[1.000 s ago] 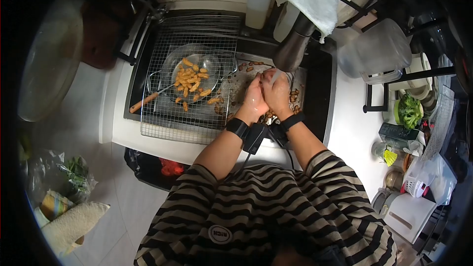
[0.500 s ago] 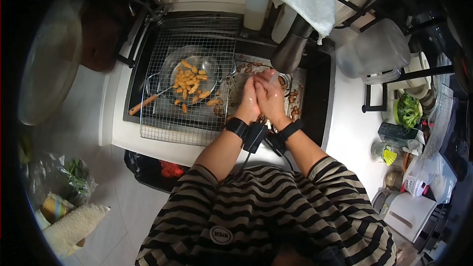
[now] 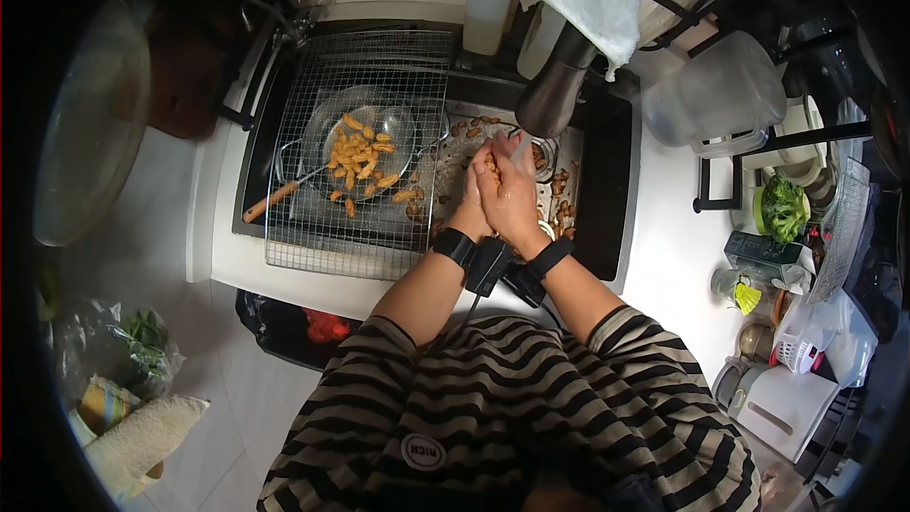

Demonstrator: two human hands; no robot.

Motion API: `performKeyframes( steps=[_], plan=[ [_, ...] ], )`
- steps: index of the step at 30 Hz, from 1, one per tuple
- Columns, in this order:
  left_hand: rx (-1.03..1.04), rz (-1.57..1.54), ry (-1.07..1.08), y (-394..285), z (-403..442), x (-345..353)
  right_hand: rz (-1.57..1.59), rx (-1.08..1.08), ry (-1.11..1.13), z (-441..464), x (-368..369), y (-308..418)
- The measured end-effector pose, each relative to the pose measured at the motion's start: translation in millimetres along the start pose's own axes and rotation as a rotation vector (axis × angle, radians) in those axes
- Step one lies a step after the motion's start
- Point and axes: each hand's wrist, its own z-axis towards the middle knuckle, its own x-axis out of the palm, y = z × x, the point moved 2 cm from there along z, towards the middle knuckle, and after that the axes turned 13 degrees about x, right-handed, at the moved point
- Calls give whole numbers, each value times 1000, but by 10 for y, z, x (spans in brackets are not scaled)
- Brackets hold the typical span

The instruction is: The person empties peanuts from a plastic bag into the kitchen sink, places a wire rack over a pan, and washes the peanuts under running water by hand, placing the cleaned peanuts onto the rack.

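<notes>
Under the dark faucet (image 3: 561, 85), my left hand (image 3: 474, 197) and my right hand (image 3: 512, 201) are cupped together, closed around several unshelled peanuts (image 3: 492, 167). A stream of water runs down onto the fingers. Darker, dirty-looking peanuts (image 3: 559, 199) lie scattered in the sink (image 3: 592, 218) around and below the hands. To the left, cleaner yellow peanuts (image 3: 355, 154) sit in and over a round strainer with a wooden handle (image 3: 270, 201). That strainer appears to be on or under a wire rack (image 3: 379, 256) laid across the sink.
A white cloth (image 3: 588, 0) hangs over the faucet top. Bottles (image 3: 490, 0) stand behind the sink. At right are a clear plastic tub (image 3: 716, 90), broccoli (image 3: 783, 209) and a dish rack. A black bin bag (image 3: 275, 332) hangs below the counter's front edge.
My hands have shifted slightly, with the fingers parting a little so that yellow peanuts show between them. The whole view has moved slightly.
</notes>
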Motion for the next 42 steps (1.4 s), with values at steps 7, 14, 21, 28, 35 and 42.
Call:
performKeyframes(
  steps=[7,14,21,28,35,42],
  plan=[
    [-27,35,-174,160,31,42,131,614,267,276,-37,-71],
    [0,-36,-31,-1,-53,-16,112,115,46,33,39,83],
    [-14,26,-210,164,85,-32,388,463,206,199,145,-284],
    [16,79,-122,29,63,-40,342,157,14,31,108,-143],
    [17,50,-160,159,122,-85,487,634,200,178,46,-148],
    [-76,45,-101,52,126,-176,267,206,57,61,-17,-3]
  ],
)
